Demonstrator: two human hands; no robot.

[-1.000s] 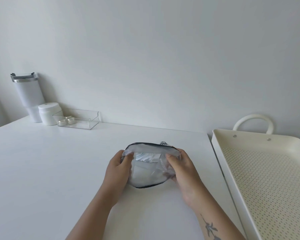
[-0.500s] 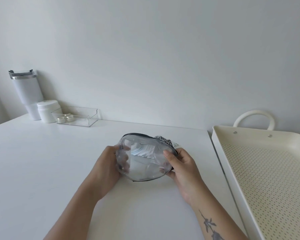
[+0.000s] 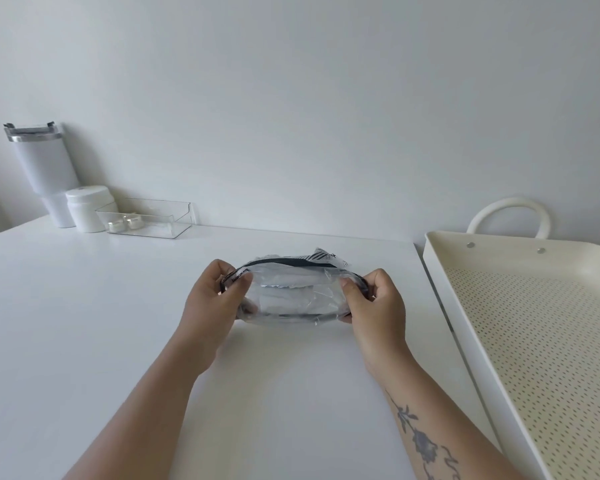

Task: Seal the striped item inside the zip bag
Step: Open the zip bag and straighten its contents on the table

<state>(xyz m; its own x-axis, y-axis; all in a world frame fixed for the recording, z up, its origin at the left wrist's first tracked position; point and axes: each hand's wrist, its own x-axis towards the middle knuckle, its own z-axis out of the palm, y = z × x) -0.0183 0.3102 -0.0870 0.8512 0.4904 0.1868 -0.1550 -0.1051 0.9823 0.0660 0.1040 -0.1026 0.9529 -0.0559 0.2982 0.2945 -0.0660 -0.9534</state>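
A clear zip bag (image 3: 293,296) with a dark zip edge is held just above the white table (image 3: 84,323), near its middle. My left hand (image 3: 212,299) pinches the bag's left end and my right hand (image 3: 374,303) pinches its right end, stretching it sideways. Pale folded contents show through the plastic. A black-and-white striped item (image 3: 323,256) sticks out past the bag's far top edge on the right. Whether the zip is closed I cannot tell.
A white tumbler (image 3: 44,168), a white jar (image 3: 87,207) and a clear box (image 3: 149,218) with small tins stand at the back left by the wall. A cream perforated tray (image 3: 534,323) with a loop handle lies to the right of the table.
My hands have moved apart to the bag's two ends, pulling it from a rounded bulge into a wide flat shape. The striped item still peeks out at the top right.
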